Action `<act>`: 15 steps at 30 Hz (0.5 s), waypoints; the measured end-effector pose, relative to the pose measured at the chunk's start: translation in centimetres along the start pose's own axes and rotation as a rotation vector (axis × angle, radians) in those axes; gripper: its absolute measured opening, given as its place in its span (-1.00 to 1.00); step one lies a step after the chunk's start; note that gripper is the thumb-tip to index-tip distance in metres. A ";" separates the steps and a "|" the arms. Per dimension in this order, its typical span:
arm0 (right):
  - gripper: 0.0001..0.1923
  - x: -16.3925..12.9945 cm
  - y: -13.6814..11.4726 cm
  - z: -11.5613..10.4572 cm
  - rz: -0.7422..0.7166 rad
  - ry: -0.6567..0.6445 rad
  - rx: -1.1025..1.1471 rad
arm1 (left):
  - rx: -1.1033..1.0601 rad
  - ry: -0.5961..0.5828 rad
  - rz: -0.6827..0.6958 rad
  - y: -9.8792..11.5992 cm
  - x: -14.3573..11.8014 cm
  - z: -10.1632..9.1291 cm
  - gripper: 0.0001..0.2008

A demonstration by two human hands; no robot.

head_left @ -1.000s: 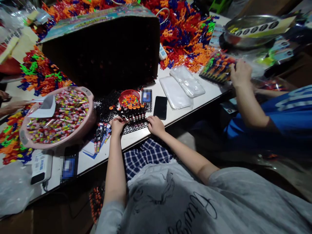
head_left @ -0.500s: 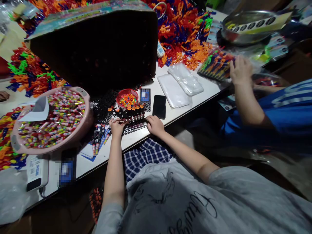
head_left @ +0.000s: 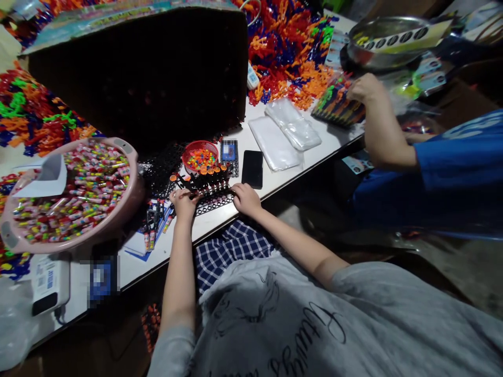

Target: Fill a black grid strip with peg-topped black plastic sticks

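My left hand (head_left: 184, 204) is closed, thumb and fingers pinching the left end of a row of black plastic pieces (head_left: 214, 180) with orange round tops. Closed at the row's right end is my right hand (head_left: 245, 199), its fingertips partly hidden. Beneath the row, near the table edge, lies a black perforated grid (head_left: 214, 206). Just behind stands a small red basket (head_left: 185, 158) of colourful little beads or candies. To the left of my left hand, black pieces with candy-like tubes (head_left: 150, 238) rest on blue-and-white cards (head_left: 135, 244).
A pink tub (head_left: 135, 183) of wrapped candies stands left, before a large dark open box (head_left: 137, 73). A phone (head_left: 252, 168) and clear plastic bags (head_left: 275, 144) lie right. Farther right, a co-worker's hand (head_left: 367, 89) touches a pack of colourful toys (head_left: 338, 104). Plastic figures (head_left: 283, 47) pile behind.
The view has shifted slightly, so the table appears farther left. My hands keep their hold on the row. The co-worker's hand has moved up and left over the toy pack.
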State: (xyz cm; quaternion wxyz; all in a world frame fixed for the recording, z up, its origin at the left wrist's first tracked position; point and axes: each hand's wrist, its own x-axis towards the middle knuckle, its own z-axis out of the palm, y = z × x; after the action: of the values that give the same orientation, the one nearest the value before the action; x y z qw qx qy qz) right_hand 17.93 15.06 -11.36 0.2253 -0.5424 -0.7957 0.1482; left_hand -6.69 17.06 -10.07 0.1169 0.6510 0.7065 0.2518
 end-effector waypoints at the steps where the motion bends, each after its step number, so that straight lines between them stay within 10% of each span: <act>1: -0.61 0.0 0.1 0.0 -0.001 -0.001 0.002 | 0.015 -0.001 0.009 0.0 0.0 0.1 -0.79; 15: -0.62 -0.2 -0.1 0.3 -0.017 0.039 -0.007 | 0.068 -0.013 -0.046 1.1 -0.3 -0.8 -0.85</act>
State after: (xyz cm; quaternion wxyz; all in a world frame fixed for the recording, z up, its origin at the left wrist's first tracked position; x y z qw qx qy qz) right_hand 17.74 14.88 -11.59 0.2399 -0.5393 -0.7962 0.1330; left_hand -6.08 16.63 -8.83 0.1050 0.6398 0.7286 0.2209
